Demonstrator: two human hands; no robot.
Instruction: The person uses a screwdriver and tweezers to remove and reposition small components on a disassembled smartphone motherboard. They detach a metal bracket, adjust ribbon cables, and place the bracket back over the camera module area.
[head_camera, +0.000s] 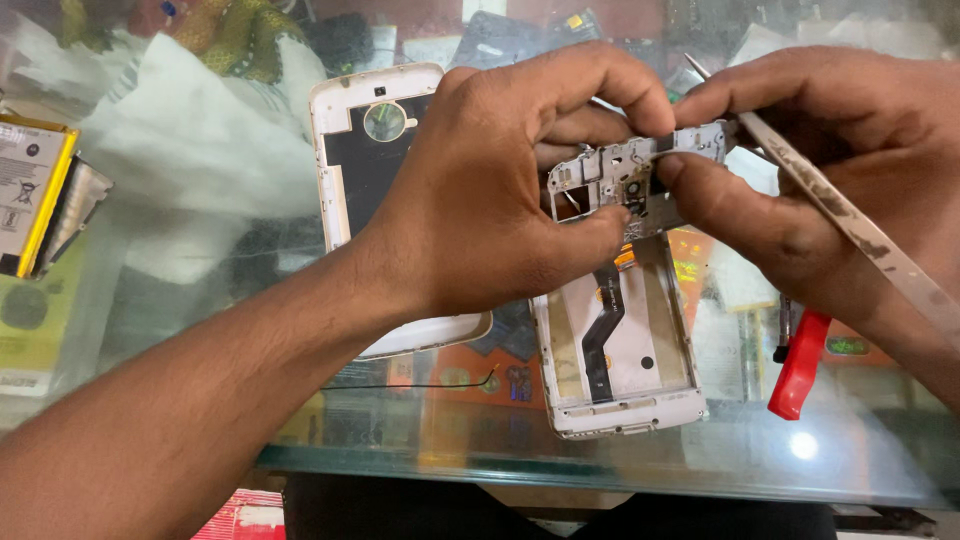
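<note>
- We see our left hand (500, 190) curled around the upper end of a white, opened phone body (620, 340) whose inner side faces up, with fingers on top and the thumb pressing from below.
- Between both hands sits a small silver-white perforated metal and plastic frame piece (640, 165), raised just above the top of the phone body and touching it at its lower edge.
- Our right hand (810, 190) pinches the right end of that frame piece between forefinger and thumb, and the same hand keeps hold of long, worn metal tweezers (850, 220) that slant down towards the right edge of the view.
- Inside the phone body a black flat ribbon cable (603, 335) runs lengthwise down the pale inner plate.
- The phone body rests on a glass tabletop (700, 450), its lower end near the front edge of the glass.
- Left of the phone body, partly under our left wrist, lies a white plastic back cover (345, 150) with a round camera opening.
- A red-handled tool (800, 365) lies on the glass just right of the phone body, below our right hand.
- At the far left edge lies a flat battery with a yellow border (30, 190), well apart from the hands.
- A thin black wire (430, 385) lies on the glass below the back cover.
</note>
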